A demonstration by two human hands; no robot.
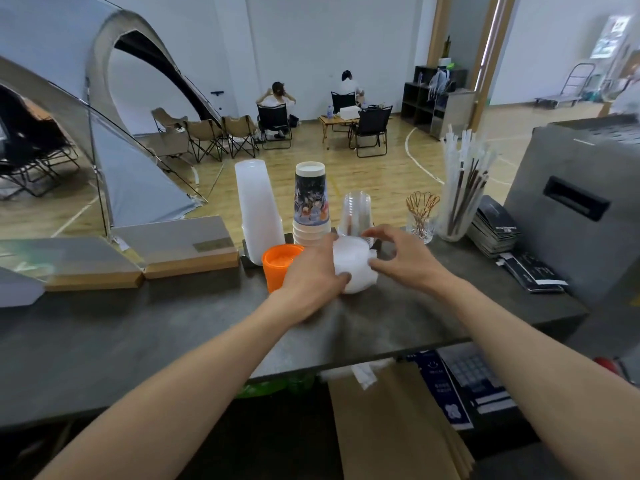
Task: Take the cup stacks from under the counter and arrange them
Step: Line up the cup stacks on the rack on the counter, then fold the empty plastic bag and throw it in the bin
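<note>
Head view: both hands, left (313, 271) and right (401, 258), fingers curled around white stack (353, 263); clear cups (356, 211) at twelve o'clock could topple if nudged.

Both hands (360, 265) forward, fingers curled.
</note>
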